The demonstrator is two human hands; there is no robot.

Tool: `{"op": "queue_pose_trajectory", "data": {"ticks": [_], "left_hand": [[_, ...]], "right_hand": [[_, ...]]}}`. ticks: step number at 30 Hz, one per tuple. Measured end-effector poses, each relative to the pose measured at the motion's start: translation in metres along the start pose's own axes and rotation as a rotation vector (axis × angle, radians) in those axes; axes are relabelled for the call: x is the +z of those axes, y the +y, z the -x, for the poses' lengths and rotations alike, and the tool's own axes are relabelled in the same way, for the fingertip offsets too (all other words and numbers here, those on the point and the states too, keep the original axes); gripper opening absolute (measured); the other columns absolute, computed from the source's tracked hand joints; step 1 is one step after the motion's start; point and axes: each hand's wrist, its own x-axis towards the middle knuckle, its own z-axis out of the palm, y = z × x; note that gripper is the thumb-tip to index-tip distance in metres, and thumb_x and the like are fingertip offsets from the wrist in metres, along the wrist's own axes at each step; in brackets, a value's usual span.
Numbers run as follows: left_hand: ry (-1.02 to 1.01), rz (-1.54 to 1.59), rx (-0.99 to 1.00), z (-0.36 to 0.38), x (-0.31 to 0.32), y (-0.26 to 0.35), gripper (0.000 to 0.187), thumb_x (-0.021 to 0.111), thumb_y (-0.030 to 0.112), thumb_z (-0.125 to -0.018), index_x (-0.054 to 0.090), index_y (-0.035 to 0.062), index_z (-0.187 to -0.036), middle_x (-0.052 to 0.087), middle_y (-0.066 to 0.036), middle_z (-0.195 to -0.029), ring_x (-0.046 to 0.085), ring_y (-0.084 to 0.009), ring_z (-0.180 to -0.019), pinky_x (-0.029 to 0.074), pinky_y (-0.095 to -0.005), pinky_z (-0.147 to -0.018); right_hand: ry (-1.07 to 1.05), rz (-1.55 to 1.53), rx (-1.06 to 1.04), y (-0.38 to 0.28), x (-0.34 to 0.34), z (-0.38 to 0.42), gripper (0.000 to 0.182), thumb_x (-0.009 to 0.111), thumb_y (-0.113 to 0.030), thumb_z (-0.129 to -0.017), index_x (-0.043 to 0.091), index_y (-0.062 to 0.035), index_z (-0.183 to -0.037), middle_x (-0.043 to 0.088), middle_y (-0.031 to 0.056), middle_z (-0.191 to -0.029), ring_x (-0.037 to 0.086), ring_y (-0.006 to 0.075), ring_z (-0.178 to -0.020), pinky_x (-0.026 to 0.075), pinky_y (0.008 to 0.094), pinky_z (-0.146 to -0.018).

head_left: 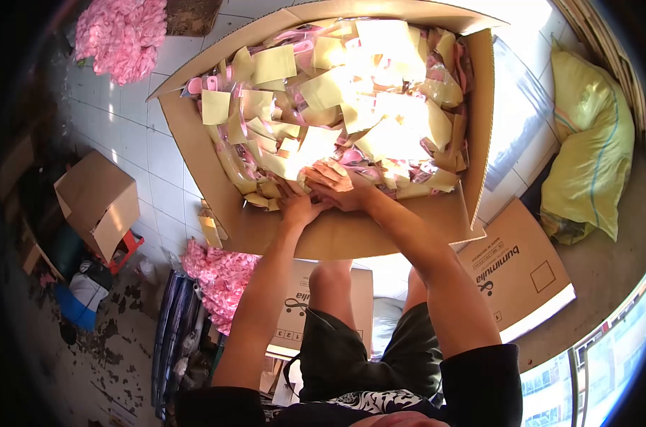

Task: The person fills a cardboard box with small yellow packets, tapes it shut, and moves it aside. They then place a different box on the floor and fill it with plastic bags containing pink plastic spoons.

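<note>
A big open cardboard box (pixel 337 235) in front of me is filled with several clear packets holding pink items and yellow cards (pixel 323 92). Both my hands reach over its near wall into the pile. My left hand (pixel 299 205) presses fingers down among the packets at the near edge. My right hand (pixel 335 183) lies beside and partly over it, fingers curled on the packets. What each hand grips is hidden by the pile and by the other hand.
A pink heap (pixel 122 32) lies far left on the tiled floor, another pink heap (pixel 220 274) by my left knee. A small cardboard box (pixel 99 203) stands left. Flattened printed cartons (pixel 522 274) lie right, beside a yellow sack (pixel 593 142).
</note>
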Motion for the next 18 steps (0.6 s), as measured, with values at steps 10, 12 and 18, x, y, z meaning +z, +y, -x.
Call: {"op": "queue_pose_trajectory", "data": {"ticks": [10,12,18], "left_hand": [[0.545,0.43,0.577,0.075,-0.16,0.132,0.039,0.066,0.021,-0.081,0.055,0.0024,-0.114,0.061,-0.018,-0.103,0.061,-0.0334,-0.091,0.048,-0.043,-0.079],[0.635,0.185,0.693,0.051,-0.16,0.177,0.053,0.064,0.024,-0.083,0.047,0.0036,-0.128,0.039,-0.021,-0.138,0.04,-0.0362,-0.126,0.032,-0.0472,-0.104],[0.748,-0.058,0.583,-0.028,-0.122,0.219,0.06,0.057,0.039,-0.085,0.043,0.0155,-0.138,0.019,-0.019,-0.151,0.017,-0.0403,-0.139,0.008,-0.06,-0.109]], "right_hand": [[1.14,0.113,1.369,-0.021,-0.137,0.079,0.055,0.047,-0.043,-0.091,0.043,-0.0069,-0.132,0.051,0.0203,-0.124,0.047,0.0415,-0.114,0.035,0.048,-0.097],[1.086,0.086,1.567,0.004,-0.134,0.102,0.066,0.045,-0.054,-0.089,0.037,-0.0098,-0.138,0.04,0.0205,-0.138,0.037,0.0413,-0.126,0.031,0.0485,-0.103],[0.877,-0.084,1.776,0.043,-0.116,0.089,0.074,0.044,-0.066,-0.083,0.031,-0.0242,-0.143,0.026,0.0136,-0.148,0.025,0.0389,-0.134,0.015,0.0621,-0.105]]}}
